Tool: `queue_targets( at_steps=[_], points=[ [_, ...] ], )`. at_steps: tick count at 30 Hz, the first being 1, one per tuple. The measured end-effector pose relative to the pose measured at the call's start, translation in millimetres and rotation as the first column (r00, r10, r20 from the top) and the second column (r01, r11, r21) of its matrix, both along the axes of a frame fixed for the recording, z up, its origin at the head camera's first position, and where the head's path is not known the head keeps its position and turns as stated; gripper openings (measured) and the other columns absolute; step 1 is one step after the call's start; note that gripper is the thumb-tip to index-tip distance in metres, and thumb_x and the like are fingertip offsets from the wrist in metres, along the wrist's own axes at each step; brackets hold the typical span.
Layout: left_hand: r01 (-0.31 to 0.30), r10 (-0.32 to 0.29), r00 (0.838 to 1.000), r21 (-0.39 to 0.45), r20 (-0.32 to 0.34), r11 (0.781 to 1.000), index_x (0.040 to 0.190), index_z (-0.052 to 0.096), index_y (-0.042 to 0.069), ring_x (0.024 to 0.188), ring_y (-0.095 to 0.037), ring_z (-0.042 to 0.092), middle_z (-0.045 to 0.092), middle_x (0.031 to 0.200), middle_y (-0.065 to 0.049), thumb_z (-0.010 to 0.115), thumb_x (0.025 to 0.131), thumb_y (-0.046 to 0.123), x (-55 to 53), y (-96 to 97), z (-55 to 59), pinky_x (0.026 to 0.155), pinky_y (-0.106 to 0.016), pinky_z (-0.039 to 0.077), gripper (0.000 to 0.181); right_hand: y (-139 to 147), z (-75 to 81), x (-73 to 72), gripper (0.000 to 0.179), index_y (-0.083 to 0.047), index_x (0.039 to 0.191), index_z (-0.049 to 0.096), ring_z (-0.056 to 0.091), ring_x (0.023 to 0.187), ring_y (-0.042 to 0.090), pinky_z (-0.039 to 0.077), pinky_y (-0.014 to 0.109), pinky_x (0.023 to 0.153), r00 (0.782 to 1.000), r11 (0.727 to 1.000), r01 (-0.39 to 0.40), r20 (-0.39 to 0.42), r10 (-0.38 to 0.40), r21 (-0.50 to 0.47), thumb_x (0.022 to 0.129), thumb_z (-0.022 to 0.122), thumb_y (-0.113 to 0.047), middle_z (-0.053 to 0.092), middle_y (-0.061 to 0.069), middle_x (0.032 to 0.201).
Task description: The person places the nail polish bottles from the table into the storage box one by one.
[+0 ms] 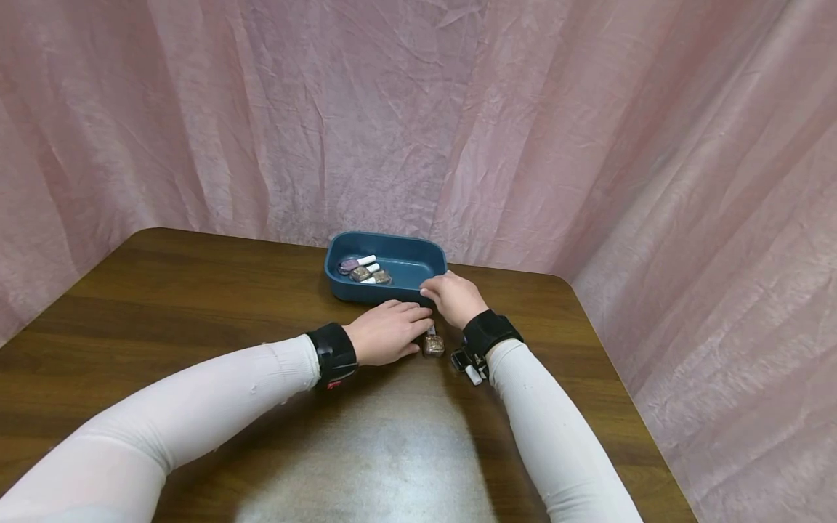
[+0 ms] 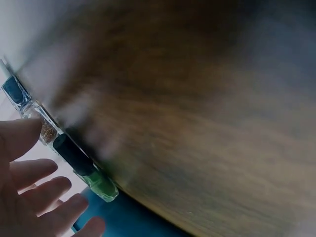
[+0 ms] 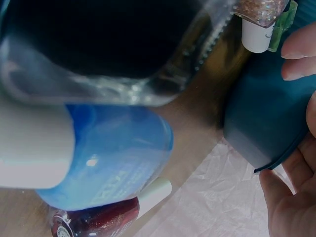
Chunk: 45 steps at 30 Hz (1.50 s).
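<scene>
A blue bin (image 1: 386, 293) holds several nail polish bottles at its left end. My right hand (image 1: 455, 296) grips its front right corner, with fingers over the rim and the thumb along the outer wall. My left hand (image 1: 387, 333) hovers low before the bin, fingers spread and holding nothing. In the left wrist view its thumb overlaps a glitter nail polish bottle (image 2: 48, 132), and its fingers point toward a green nail polish bottle (image 2: 103, 186) with a black cap. The glitter bottle (image 1: 433, 346) lies between my hands in the head view.
By the right wrist lie a dark bottle (image 3: 98, 44), a light blue nail polish bottle (image 3: 123, 153) and a red one (image 3: 103, 216) with white caps. The wooden table (image 1: 196, 305) ends at a pink curtain (image 1: 379, 123) behind the bin.
</scene>
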<state>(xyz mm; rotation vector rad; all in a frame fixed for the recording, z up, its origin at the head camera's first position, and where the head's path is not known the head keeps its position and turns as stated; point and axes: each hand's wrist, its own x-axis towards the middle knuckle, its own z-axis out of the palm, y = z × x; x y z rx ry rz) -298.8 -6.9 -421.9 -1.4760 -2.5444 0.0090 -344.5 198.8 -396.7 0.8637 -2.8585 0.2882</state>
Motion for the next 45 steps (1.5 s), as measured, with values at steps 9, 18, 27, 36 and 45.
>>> queue_targets(
  at_steps=[9,18,27,36,45],
  points=[
    [-0.033,0.034,0.999,-0.024,0.023,0.999,0.149,0.064,0.005,0.143,-0.032,0.059,0.064,0.153,-0.015,0.076,0.107,0.035,3.2,-0.8,6.1,0.116,-0.051,0.048,0.054,0,-0.3,-1.2,0.022,-0.007,0.121,0.081,0.075,0.115,0.029,0.048,0.048,0.117,1.000,1.000,0.015,-0.008,-0.015,0.003,0.113,0.065,-0.020,0.081,0.009,0.114],
    [-0.046,0.047,0.998,-0.033,0.032,0.998,0.147,0.067,0.003,0.141,-0.033,0.061,0.065,0.152,-0.016,0.077,0.106,0.032,2.2,-1.4,5.4,0.115,-0.051,0.049,0.051,-1,1.1,-0.1,0.024,-0.008,0.124,0.081,0.074,0.116,0.030,0.054,0.048,0.107,1.000,1.000,0.030,0.009,-0.030,-0.005,0.113,0.065,-0.021,0.081,0.009,0.117],
    [-0.006,0.005,1.000,0.024,0.020,1.000,0.141,0.070,0.004,0.128,-0.033,0.066,0.069,0.142,-0.013,0.083,0.102,0.030,-14.3,-2.6,-11.4,0.102,-0.052,0.056,0.049,-1,1.3,0.6,0.023,-0.008,0.122,0.081,0.074,0.113,0.030,0.056,0.048,0.102,1.000,1.000,0.028,0.004,-0.028,-0.009,0.113,0.065,-0.020,0.081,0.009,0.115],
    [0.017,-0.017,1.000,0.048,0.002,0.999,0.132,0.075,0.004,0.114,-0.032,0.068,0.073,0.130,-0.012,0.088,0.097,0.028,-21.5,-4.4,-16.4,0.094,-0.048,0.058,0.044,-1,0.7,0.5,0.022,-0.008,0.123,0.081,0.074,0.111,0.029,0.055,0.048,0.105,1.000,1.000,0.027,0.008,-0.027,-0.006,0.113,0.065,-0.020,0.081,0.009,0.113],
    [0.019,-0.019,1.000,0.066,-0.010,0.998,0.127,0.078,0.007,0.104,-0.031,0.065,0.075,0.118,-0.011,0.091,0.093,0.026,-50.4,-4.2,-47.7,0.094,-0.045,0.058,0.041,0,0.2,0.8,0.022,-0.008,0.123,0.081,0.075,0.113,0.029,0.046,0.049,0.119,1.000,1.000,0.022,0.013,-0.022,-0.012,0.113,0.065,-0.019,0.081,0.009,0.113]
  ],
)
